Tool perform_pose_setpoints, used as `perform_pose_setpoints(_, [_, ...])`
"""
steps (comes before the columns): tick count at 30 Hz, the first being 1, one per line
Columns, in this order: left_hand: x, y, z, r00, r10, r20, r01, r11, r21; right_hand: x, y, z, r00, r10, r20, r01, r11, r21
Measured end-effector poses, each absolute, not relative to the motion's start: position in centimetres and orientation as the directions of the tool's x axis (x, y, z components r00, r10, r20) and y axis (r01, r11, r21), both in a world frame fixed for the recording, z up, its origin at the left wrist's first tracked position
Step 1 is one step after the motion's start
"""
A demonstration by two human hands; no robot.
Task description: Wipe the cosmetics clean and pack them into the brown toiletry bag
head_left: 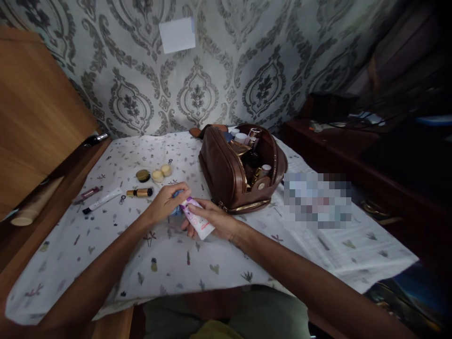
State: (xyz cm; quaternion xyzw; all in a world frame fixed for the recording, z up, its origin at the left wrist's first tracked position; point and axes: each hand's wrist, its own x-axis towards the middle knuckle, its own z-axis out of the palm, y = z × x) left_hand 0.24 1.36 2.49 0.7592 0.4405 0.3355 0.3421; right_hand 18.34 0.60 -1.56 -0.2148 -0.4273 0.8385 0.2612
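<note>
In my right hand [221, 220] is a white and purple squeeze tube [200, 223], its flat end tilted toward me. My left hand [169, 200] closes over the tube's far end, with a crumpled blue cloth [176, 210] under its fingers. The cloth touches the tube there, and the cap is hidden. Just beyond my right hand stands a brown leather toiletry bag [221, 172], unzipped, with several bottles and jars inside, among them a white-lidded jar [241, 138].
Left of my hands lie a gold and black tube [140, 192], a white tube with a black cap [102, 201], a pink tube [91, 193], a dark-lidded jar [143, 176] and cream-coloured round pots [157, 176]. A blurred patch [318, 200] covers something at right. A wooden panel [42, 117] borders the left.
</note>
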Motion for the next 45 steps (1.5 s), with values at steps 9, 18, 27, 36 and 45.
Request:
perform_pose_setpoints(9, [0.9,0.9,2.3,0.084,0.874,0.479,0.459,-0.461,0.760,18.3,1.2,-1.4,-0.720,0.656,-0.228,-0.299,-0.589,-0.751])
perform_pose_setpoints(18, [1.0,1.1,2.1,0.381,0.840,0.386,0.545,-0.541,0.641,18.5,1.3,-2.0,-0.776,0.567,-0.277,-0.212,-0.648,-0.732])
perform_pose_setpoints(27, [1.3,0.5,2.1,0.219,0.928,0.300,0.335,-0.361,0.871,18.8,1.1,-2.1,-0.860,0.469,-0.202,-0.224,-0.702,-0.676])
perform_pose_setpoints(36, [1.7,0.9,1.9,0.064,0.939,0.338,0.328,-0.339,0.882,18.6,0.7,-1.3,-0.785,0.601,-0.149,-0.339,-0.619,-0.709])
perform_pose_setpoints(45, [0.7,1.3,2.3,0.096,0.962,0.254,0.368,-0.271,0.889,18.5,1.4,-1.6,-0.592,0.805,0.042,-0.396,-0.245,-0.885])
